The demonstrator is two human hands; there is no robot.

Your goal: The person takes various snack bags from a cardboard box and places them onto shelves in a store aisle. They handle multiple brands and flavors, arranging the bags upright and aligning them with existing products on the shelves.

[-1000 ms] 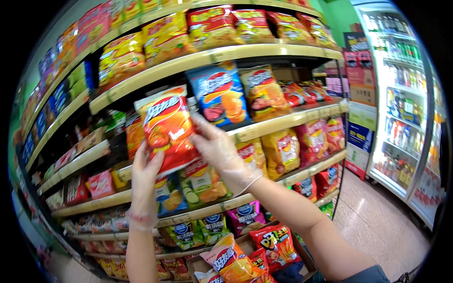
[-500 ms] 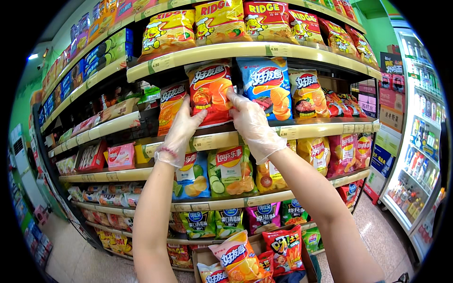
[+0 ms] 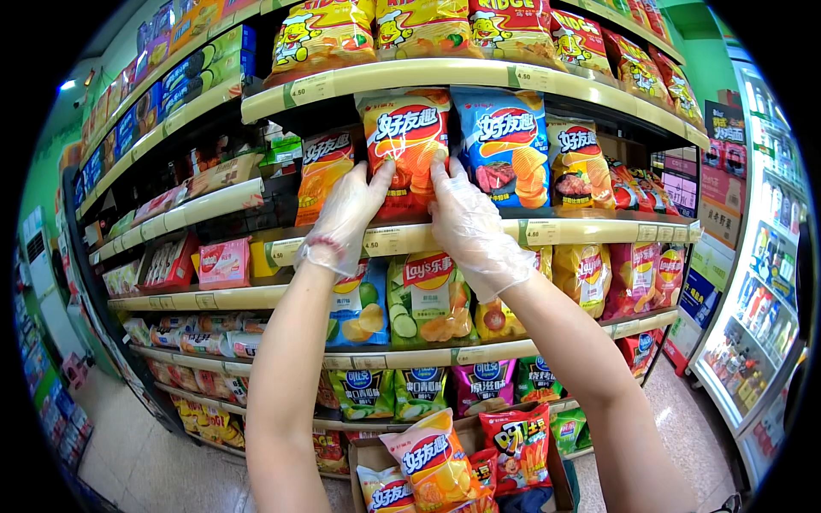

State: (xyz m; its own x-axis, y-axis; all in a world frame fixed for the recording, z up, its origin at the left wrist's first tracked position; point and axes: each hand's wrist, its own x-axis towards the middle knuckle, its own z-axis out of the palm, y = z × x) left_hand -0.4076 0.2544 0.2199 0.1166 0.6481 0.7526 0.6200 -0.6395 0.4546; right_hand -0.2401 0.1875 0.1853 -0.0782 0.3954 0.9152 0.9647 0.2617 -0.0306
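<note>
low in the frame an open box (image 3: 560, 466) holds more glossy crinkled bags, not yet shelved. up at centre, the left hand (image 3: 342, 218) and right hand (image 3: 470, 224), in thin clear gloves, each grip a side of the red bag (image 3: 404, 145), upright on the shelf (image 3: 479, 235) beside a blue bag (image 3: 506, 145); seemingly almost placed.

Left hand (image 3: 344, 214) and right hand (image 3: 472, 224): each in a thin, translucent plastic glove, crinkled and faintly shiny. Orange-red crisp bag (image 3: 404, 150) between them: glossy printed film, creased at the seams. Blue crisp bag (image 3: 506, 147) beside it: same glossy film. Shelf edge (image 3: 410, 235): smooth, cream-coloured, matt finish with paper price tags. Cardboard box (image 3: 366, 455) below: matt brown. Floor (image 3: 137, 462): polished, reflective tiles.
</note>
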